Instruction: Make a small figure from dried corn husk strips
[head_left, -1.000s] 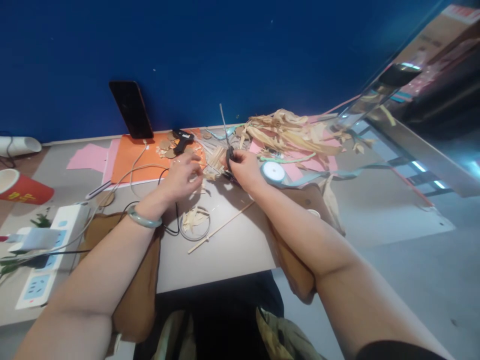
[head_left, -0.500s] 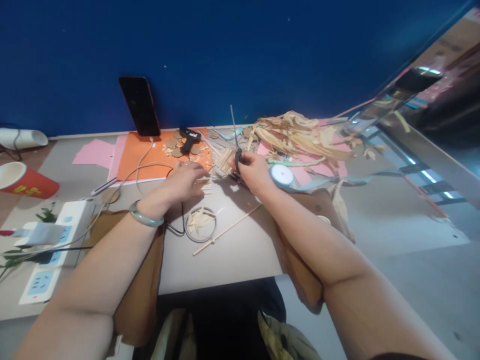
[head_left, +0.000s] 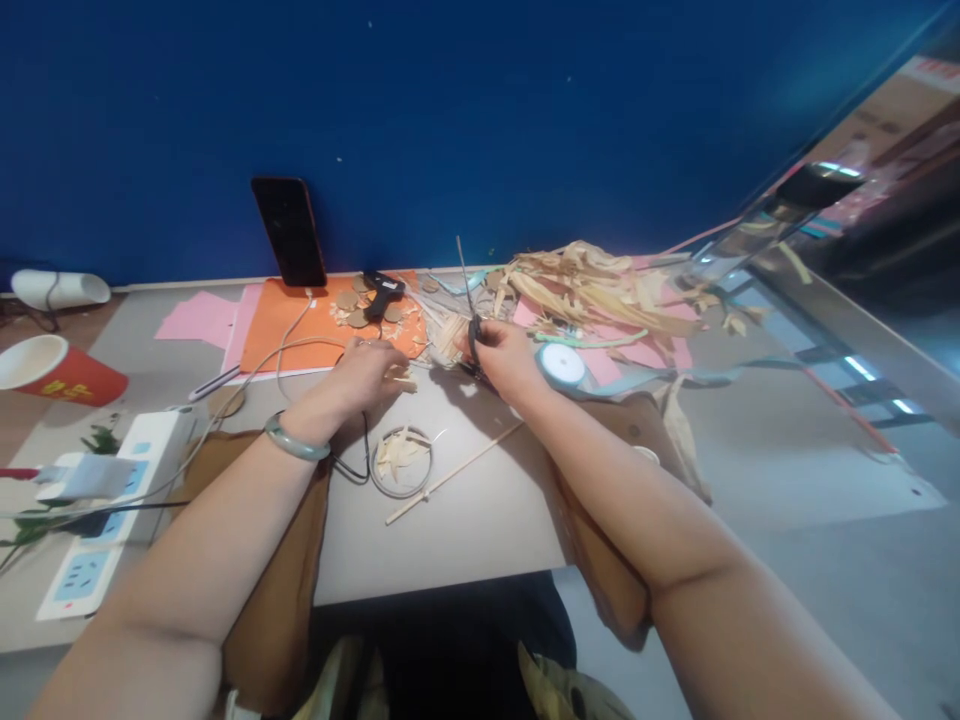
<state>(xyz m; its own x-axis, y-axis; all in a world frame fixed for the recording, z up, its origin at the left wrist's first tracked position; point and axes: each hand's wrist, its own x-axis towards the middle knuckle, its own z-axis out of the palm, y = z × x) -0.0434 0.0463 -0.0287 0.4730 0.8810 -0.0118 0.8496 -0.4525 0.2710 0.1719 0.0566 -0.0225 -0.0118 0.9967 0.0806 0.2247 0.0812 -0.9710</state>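
Pale scraps [head_left: 403,456] w/in grey ring [head_left: 400,496] nr hands [head_left: 366,372]

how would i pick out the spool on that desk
Start at the blue wall and come down to the desk in front of it. Just right of the right hand lies the spool. Its round white face and blue-green rim set it apart from the tan strips and pink paper beyond it.

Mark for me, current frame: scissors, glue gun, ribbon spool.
Scissors [head_left: 474,338]: head view, on the black handle.
Glue gun [head_left: 385,295]: head view, on the black body.
Ribbon spool [head_left: 562,366]: head view, on the round white face.
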